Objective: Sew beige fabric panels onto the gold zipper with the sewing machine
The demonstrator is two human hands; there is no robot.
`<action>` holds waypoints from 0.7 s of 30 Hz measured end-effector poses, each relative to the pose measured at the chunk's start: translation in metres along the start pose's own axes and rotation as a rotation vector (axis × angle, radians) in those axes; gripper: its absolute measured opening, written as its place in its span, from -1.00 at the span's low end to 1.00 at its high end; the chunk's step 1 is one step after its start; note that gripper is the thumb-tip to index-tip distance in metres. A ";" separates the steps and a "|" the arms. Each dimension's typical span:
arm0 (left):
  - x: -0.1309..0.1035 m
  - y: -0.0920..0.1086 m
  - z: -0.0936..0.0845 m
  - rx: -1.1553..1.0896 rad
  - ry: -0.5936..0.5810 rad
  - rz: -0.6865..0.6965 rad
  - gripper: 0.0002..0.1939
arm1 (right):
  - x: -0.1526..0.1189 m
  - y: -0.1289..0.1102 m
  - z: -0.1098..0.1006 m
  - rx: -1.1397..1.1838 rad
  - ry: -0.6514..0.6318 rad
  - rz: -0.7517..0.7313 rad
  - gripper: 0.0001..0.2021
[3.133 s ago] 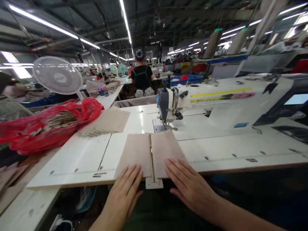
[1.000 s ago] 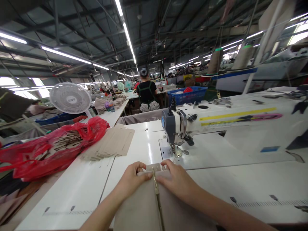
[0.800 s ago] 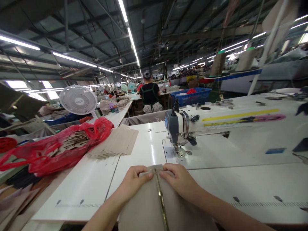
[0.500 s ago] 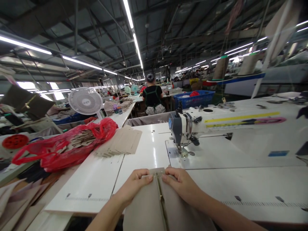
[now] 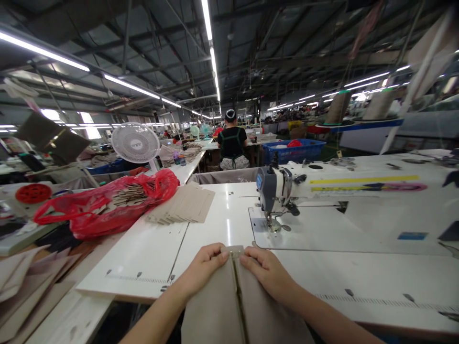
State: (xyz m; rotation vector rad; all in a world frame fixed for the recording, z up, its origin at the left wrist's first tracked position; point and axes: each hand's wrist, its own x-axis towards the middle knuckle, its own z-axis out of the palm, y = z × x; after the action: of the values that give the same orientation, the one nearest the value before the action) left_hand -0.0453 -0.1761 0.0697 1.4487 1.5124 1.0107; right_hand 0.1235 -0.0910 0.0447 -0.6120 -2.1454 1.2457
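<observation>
A beige fabric piece with a zipper (image 5: 239, 296) down its middle hangs toward me over the table's front edge. My left hand (image 5: 205, 267) pinches the top of the fabric piece (image 5: 211, 313) just left of the zipper, thumb on top. My right hand (image 5: 266, 271) grips it the same way on the right side of the zipper. The fingers under the cloth are hidden. Beyond my right hand stands a white sewing machine (image 5: 373, 191), its needle and presser foot (image 5: 273, 223) apart from the fabric.
Left of the machine lies a fanned stack of beige pieces (image 5: 191, 203), beside a red plastic bag (image 5: 103, 222) holding more pieces. A white fan (image 5: 135, 143) stands behind. Folded fabric (image 5: 34, 282) lies at the lower left. Ahead, a person in black (image 5: 232, 143) sits near a blue crate (image 5: 294, 152).
The camera view has shifted slightly, so the background sits a little farther right. Both hands keep hold of the fabric piece at its top edge, almost unmoved.
</observation>
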 end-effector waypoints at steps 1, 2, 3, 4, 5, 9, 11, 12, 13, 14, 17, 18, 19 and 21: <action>0.000 -0.001 -0.002 0.005 -0.002 -0.002 -0.57 | 0.000 -0.001 0.001 -0.005 0.006 0.001 -0.69; 0.000 -0.001 -0.005 0.020 0.000 0.001 -0.56 | 0.001 -0.002 0.002 -0.012 0.012 -0.003 -0.69; 0.000 0.000 -0.009 0.046 0.008 0.007 -0.56 | 0.003 -0.004 0.003 -0.026 0.020 -0.011 -0.69; 0.002 0.002 -0.014 0.081 0.026 0.018 -0.56 | 0.007 -0.005 0.003 -0.063 0.025 -0.022 -0.69; 0.005 0.004 -0.020 0.126 0.053 0.030 -0.57 | 0.013 -0.007 0.004 -0.119 0.030 -0.033 -0.69; 0.015 0.008 -0.040 0.363 0.284 0.068 -0.72 | 0.050 -0.004 0.008 -0.388 0.032 -0.049 -0.74; 0.013 0.000 -0.038 0.469 0.397 0.070 -0.68 | 0.069 0.006 0.012 -0.486 0.046 -0.016 -0.80; 0.009 -0.007 -0.034 0.564 0.412 0.073 -0.63 | 0.076 0.013 0.014 -0.543 0.052 0.006 -0.82; 0.002 -0.015 -0.028 0.688 0.392 0.075 -0.59 | 0.081 0.020 0.017 -0.603 0.057 0.026 -0.81; -0.005 -0.023 -0.022 0.828 0.342 0.076 -0.54 | 0.084 0.027 0.019 -0.660 0.057 0.039 -0.80; -0.028 -0.044 -0.010 1.131 0.167 0.051 -0.45 | 0.086 0.042 0.021 -0.793 0.037 0.038 -0.73; -0.033 -0.048 -0.009 1.141 0.146 0.034 -0.45 | 0.086 0.044 0.021 -0.823 0.032 0.027 -0.71; -0.037 -0.050 -0.010 1.133 0.138 0.017 -0.44 | 0.086 0.045 0.020 -0.844 0.029 0.012 -0.70; -0.041 -0.050 -0.014 1.091 0.140 -0.014 -0.42 | 0.085 0.046 0.017 -0.863 0.036 -0.026 -0.67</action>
State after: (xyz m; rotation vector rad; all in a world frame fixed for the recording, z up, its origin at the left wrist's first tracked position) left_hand -0.0751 -0.2188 0.0285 2.0760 2.3367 0.2071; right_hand 0.0545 -0.0263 0.0183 -0.9215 -2.5993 0.2252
